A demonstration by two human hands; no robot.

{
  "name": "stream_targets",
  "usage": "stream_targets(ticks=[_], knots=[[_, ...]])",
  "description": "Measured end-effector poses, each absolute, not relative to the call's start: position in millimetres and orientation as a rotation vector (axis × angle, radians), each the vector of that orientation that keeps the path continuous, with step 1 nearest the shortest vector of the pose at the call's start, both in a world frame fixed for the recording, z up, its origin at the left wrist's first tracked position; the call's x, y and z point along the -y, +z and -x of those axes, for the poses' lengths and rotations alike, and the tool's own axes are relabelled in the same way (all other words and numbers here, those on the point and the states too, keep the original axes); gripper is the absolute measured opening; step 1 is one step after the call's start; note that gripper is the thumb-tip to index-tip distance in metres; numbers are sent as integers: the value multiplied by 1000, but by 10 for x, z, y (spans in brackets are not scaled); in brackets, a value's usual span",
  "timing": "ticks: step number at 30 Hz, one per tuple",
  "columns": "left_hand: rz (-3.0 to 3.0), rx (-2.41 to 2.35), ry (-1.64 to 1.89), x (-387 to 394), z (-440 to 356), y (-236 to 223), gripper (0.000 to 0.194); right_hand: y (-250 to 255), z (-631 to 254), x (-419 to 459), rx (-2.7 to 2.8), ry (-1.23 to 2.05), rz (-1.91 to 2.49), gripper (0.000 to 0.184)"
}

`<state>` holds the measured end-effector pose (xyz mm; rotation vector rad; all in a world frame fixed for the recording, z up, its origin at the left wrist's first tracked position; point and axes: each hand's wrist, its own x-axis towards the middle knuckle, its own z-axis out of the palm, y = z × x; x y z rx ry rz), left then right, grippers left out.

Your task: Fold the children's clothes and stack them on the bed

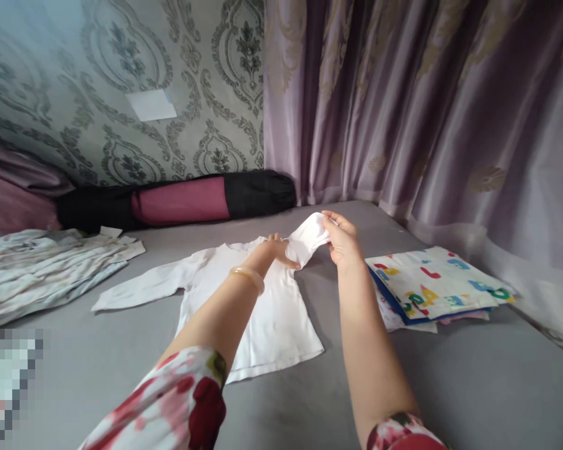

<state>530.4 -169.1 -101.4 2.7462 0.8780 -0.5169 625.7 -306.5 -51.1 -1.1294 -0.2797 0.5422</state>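
A white long-sleeved shirt [272,319] lies spread on the grey bed sheet, with its neckline away from me and one sleeve stretched out to the left. My left hand [280,250] rests on the shirt near the right shoulder, thumb apart from the fingers and pressing down rather than gripping. In my right hand [343,239] the cuff end of the right sleeve is pinched and lifted slightly off the bed. My left forearm, with a pale bangle [248,279], hides part of the shirt's middle.
Folded clothes with a colourful letter print [436,281] are stacked at the right. Crumpled light fabric [32,269] lies at the left. A long black and maroon bolster-like roll [181,200] runs along the wall, and purple curtains [356,112] hang behind the grey bed [291,412].
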Motion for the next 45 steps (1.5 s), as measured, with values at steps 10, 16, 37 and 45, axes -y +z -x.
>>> stream_targets(ticks=[10,16,37,45], knots=[[-2341,-901,233,1741,-4674,-1201,80,-588,-6378,3096,205,589,1168,23],[-1307,-1074,859,1696,-3869,-1489,44,-674,-6291,2990,233,564,1262,29],[-546,-752,787,1643,-3492,-1387,55,-876,-4874,1944,852,645,1633,19],[-645,-765,867,1670,-3562,-1360,46,-1153,-4646,1994,1443,634,1792,32]])
